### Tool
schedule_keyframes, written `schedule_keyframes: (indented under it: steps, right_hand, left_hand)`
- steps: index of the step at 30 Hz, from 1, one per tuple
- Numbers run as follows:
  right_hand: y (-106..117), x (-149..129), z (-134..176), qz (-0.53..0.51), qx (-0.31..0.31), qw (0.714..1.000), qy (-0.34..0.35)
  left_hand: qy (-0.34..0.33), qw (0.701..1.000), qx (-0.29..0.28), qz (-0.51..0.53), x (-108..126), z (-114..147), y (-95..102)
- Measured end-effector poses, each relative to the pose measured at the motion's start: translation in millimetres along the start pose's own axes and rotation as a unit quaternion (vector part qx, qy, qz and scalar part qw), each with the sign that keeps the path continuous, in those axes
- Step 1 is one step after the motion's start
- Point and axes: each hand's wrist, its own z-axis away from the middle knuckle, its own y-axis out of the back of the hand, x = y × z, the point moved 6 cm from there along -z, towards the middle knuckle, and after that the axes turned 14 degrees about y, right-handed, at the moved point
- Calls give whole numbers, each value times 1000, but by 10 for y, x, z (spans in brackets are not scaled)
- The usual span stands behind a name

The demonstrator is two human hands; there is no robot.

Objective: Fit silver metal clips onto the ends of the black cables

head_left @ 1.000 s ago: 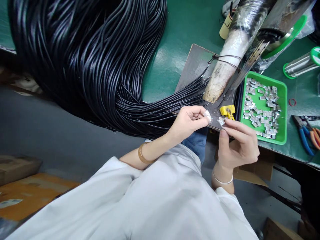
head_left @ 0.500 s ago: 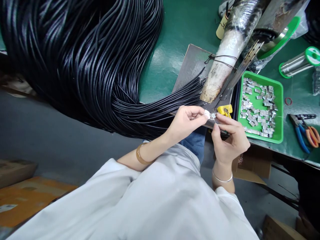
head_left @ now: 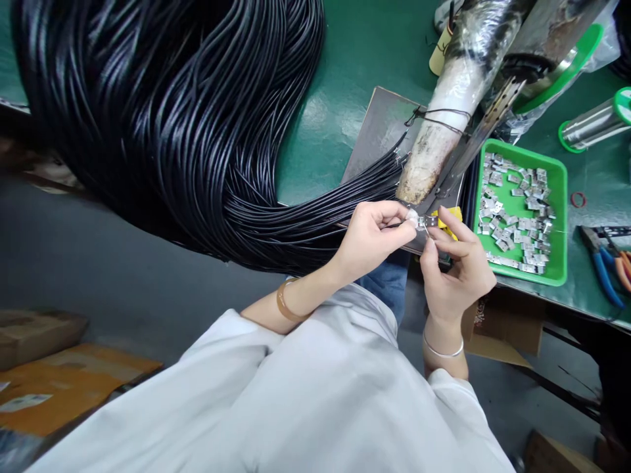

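Over the corner of a dark board, my left hand pinches the end of a black cable, mostly hidden by the fingers. White wrapping covers a fingertip. A small metal USB plug shell sticks out just beyond that pinch. My right hand is close on the right, its thumb and a finger closed on a thin light pin or wire that touches or nearly touches the shell. The right index finger is raised off it. Many black cables fan in from the left, bare wire tips at their ends.
A green tray of loose metal shells stands right of my hands. A yellow clip-like piece lies behind them. A plastic-wrapped tube hangs low over the board. Farther right are a solder spool and pliers.
The right index finger has lifted from the metal shell, which now shows more fully between the hands. The view has shifted slightly, and both hands stay close together.
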Motion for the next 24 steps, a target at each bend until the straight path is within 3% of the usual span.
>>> schedule_keyframes:
  steps: [10, 16, 24]
  right_hand:
    - [19, -64, -102, 0, -5, 1000, -11]
    - [27, -27, -76, 8, -2, 1000, -20]
    - [46, -91, -183, 49, -9, 999, 20]
  left_hand:
    - [-12, 1000, 2, 18, 55, -20, -13]
    - [-12, 1000, 3, -23, 28, -17, -1]
    - [-31, 997, 24, -69, 9, 24, 7]
